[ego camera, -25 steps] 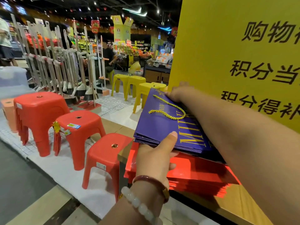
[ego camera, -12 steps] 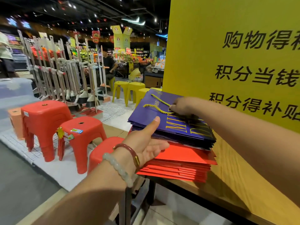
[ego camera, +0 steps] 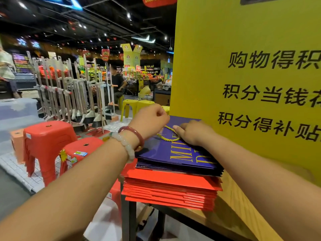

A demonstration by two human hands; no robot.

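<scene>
- The stack of purple bags (ego camera: 173, 153) lies at 12 o'clock in front of the person, flat on a thicker stack of red bags (ego camera: 170, 188).
- Both stacks sit on the near corner of a wooden counter (ego camera: 231, 206), with the red stack reaching its 9 o'clock edge.
- The top purple bag shows gold lettering, and its gold cord (ego camera: 166, 139) lies in a loop on the bag's far half.
- The left hand (ego camera: 151, 119) hovers over the 10 o'clock corner of the purple stack. Its fingers are curled tight and seem to pinch the far end of the cord, which rises toward them.
- 2 bracelets (ego camera: 133, 136), 1 dark red and 1 of pale beads, circle the left wrist.
- The right hand (ego camera: 194, 133) rests on the top purple bag at 1 o'clock, thumb pointing to 9 o'clock and fingers bent down where the loop runs under them. I cannot tell whether they grip the cord.
- A tall yellow sign (ego camera: 225, 40) with black characters stands at 2 o'clock, just behind the stacks.
- Red stools (ego camera: 45, 133) stand on the floor at 9 o'clock, a rack of brooms (ego camera: 78, 94) at 10 o'clock and yellow stools (ego camera: 130, 105) at 12 o'clock beyond the hands.
</scene>
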